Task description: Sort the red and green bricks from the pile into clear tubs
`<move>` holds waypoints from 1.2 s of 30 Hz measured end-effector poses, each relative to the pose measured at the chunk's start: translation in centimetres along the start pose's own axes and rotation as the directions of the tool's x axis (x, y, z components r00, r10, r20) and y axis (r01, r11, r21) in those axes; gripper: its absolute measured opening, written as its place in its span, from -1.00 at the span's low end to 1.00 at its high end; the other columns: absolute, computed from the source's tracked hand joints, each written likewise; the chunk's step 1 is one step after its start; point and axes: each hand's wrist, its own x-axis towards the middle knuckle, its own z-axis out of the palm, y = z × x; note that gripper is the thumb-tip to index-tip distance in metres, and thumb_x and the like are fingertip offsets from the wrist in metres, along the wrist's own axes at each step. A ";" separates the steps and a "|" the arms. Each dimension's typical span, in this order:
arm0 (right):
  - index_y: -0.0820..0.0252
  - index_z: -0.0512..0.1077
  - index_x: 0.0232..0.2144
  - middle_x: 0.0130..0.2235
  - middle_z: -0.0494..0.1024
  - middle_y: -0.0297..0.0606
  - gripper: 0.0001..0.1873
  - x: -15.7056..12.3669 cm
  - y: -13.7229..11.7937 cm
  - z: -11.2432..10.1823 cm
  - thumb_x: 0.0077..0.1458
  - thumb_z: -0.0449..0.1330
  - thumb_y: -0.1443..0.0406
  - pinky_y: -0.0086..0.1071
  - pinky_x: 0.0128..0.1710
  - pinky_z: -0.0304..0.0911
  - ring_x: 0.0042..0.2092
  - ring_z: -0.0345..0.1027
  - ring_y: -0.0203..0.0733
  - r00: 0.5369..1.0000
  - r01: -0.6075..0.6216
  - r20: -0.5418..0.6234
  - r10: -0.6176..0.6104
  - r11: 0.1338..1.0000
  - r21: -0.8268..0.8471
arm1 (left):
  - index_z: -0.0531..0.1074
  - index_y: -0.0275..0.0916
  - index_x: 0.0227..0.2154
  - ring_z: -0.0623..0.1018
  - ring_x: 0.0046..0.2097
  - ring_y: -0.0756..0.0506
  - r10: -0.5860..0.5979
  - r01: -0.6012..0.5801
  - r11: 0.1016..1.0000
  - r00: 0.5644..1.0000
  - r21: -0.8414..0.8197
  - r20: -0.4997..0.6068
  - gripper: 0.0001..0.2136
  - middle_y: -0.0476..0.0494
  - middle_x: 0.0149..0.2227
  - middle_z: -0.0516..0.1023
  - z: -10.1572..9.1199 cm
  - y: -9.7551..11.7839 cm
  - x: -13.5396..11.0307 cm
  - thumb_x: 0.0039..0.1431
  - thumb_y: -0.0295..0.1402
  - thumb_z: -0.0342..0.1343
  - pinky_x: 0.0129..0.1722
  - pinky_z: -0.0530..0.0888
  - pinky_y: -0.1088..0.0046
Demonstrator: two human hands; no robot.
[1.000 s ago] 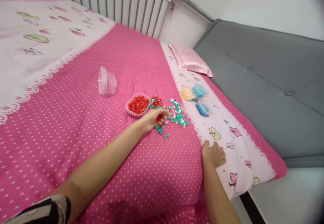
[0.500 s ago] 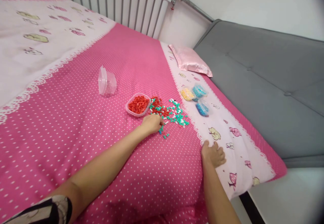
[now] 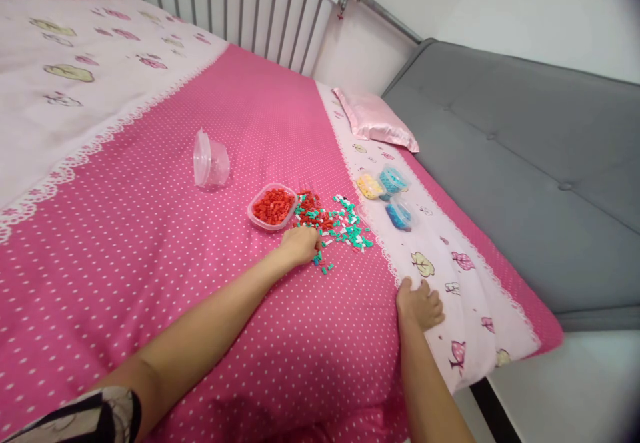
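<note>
My left hand (image 3: 301,244) is at the near edge of a loose pile of small red pieces (image 3: 311,209), its fingers curled together. Whatever lies between the fingertips is hidden. Small green and white pieces (image 3: 353,227) are scattered just right of the pile, some mixed in with the red. Touching the pile on its left is a clear plastic tub (image 3: 251,216) filled with red pieces. My right hand (image 3: 421,304) lies on the bed farther right, fingers spread, holding nothing.
A clear empty-looking container (image 3: 219,163) lies tipped on its side at the left. Toward the right stand tubs of yellow pieces (image 3: 370,187), teal pieces (image 3: 393,179) and blue pieces (image 3: 399,215). Beyond them are a pink pillow (image 3: 377,123) and a grey headboard (image 3: 510,163).
Almost nothing differs. The view has shifted very slightly; my left hand stays by the pile with its fingers curled, and my right hand rests in the same place.
</note>
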 end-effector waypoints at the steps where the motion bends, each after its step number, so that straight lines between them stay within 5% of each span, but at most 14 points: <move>1: 0.21 0.18 0.15 0.21 0.13 0.01 -0.37 0.0 0.0 0.0 0.12 -0.12 0.03 0.01 0.17 -0.22 0.21 -0.07 0.10 1.000 0.002 0.003 -0.002 1.000 0.001 | 0.55 -0.16 -0.38 0.51 -0.18 -0.18 0.008 -0.008 0.999 1.000 -0.032 -0.003 -0.80 -0.16 -0.30 0.57 0.1 -0.1 0.1 -0.10 -0.48 0.10 -0.22 0.37 0.39; 8: 0.22 0.19 0.14 0.20 0.14 0.01 -0.37 0.0 0.0 0.1 0.11 -0.11 0.03 0.01 0.17 -0.20 0.20 -0.06 0.10 1.000 0.009 -0.008 -0.009 1.000 -0.005 | 0.52 -0.23 -0.52 0.42 -0.41 -0.02 0.079 -0.072 0.900 0.997 -0.431 -0.002 -0.86 0.01 -0.58 0.44 0.1 -0.7 1.0 -0.21 -0.53 0.15 -0.39 0.29 0.52; 16: 0.21 0.21 0.13 0.18 0.17 0.02 -0.38 0.0 0.1 0.3 0.11 -0.11 0.02 0.02 0.15 -0.17 0.19 -0.03 0.11 0.999 0.020 -0.038 -0.020 1.000 0.000 | 0.44 -0.32 -0.42 0.22 -0.61 0.13 0.153 0.025 0.421 0.983 -0.907 0.099 -0.89 0.10 -0.62 0.28 -0.6 0.0 0.5 -0.07 -0.42 0.14 -0.60 0.18 0.61; 20: 0.20 0.21 0.13 0.19 0.16 0.01 -0.38 0.0 0.1 0.3 0.11 -0.11 0.02 0.01 0.16 -0.19 0.20 -0.04 0.10 0.999 0.015 -0.034 -0.015 1.000 0.004 | 0.37 -0.33 -0.47 0.44 -0.47 0.08 0.210 0.127 0.194 0.963 -0.973 0.168 -0.95 -0.07 -0.48 0.44 -1.5 0.3 0.4 -0.05 -0.48 0.11 -0.46 0.36 0.58; 24: 0.20 0.20 0.14 0.20 0.15 0.00 -0.37 0.1 0.1 0.3 0.10 -0.11 0.02 0.01 0.17 -0.21 0.20 -0.05 0.10 1.000 0.010 -0.023 -0.010 1.000 0.006 | 0.34 -0.34 -0.50 0.52 -0.33 0.02 0.211 0.165 0.086 0.961 -0.982 0.180 -0.98 -0.16 -0.43 0.48 -2.1 0.5 0.4 -0.02 -0.53 0.04 -0.35 0.42 0.56; 29: 0.20 0.20 0.13 0.19 0.16 0.00 -0.37 0.1 0.1 0.2 0.10 -0.11 0.02 0.01 0.16 -0.20 0.20 -0.05 0.10 1.000 0.006 -0.019 -0.006 1.000 0.008 | 0.39 -0.33 -0.48 0.47 -0.42 0.06 0.137 0.137 0.151 0.978 -0.979 0.158 -0.95 -0.10 -0.46 0.46 -2.3 0.5 0.3 -0.03 -0.46 0.06 -0.41 0.39 0.59; 33: 0.19 0.20 0.13 0.19 0.16 -0.01 -0.38 0.0 0.0 0.2 0.10 -0.10 0.03 0.01 0.16 -0.20 0.19 -0.04 0.09 1.000 0.006 -0.026 -0.005 1.000 0.013 | 0.44 -0.31 -0.49 0.24 -0.61 0.12 0.054 0.076 0.374 0.993 -0.924 0.104 -0.84 0.06 -0.63 0.31 -1.8 0.5 0.3 -0.02 -0.30 0.10 -0.60 0.22 0.60; 36: 0.20 0.19 0.14 0.20 0.15 -0.01 -0.37 0.0 0.0 0.1 0.10 -0.11 0.02 0.01 0.16 -0.21 0.20 -0.05 0.10 1.000 0.003 -0.012 -0.003 1.000 0.013 | 0.47 -0.30 -0.53 0.26 -0.58 0.09 0.006 0.014 0.586 1.000 -0.810 0.022 -0.83 0.07 -0.66 0.31 -1.4 0.3 0.4 -0.06 -0.28 0.13 -0.56 0.21 0.57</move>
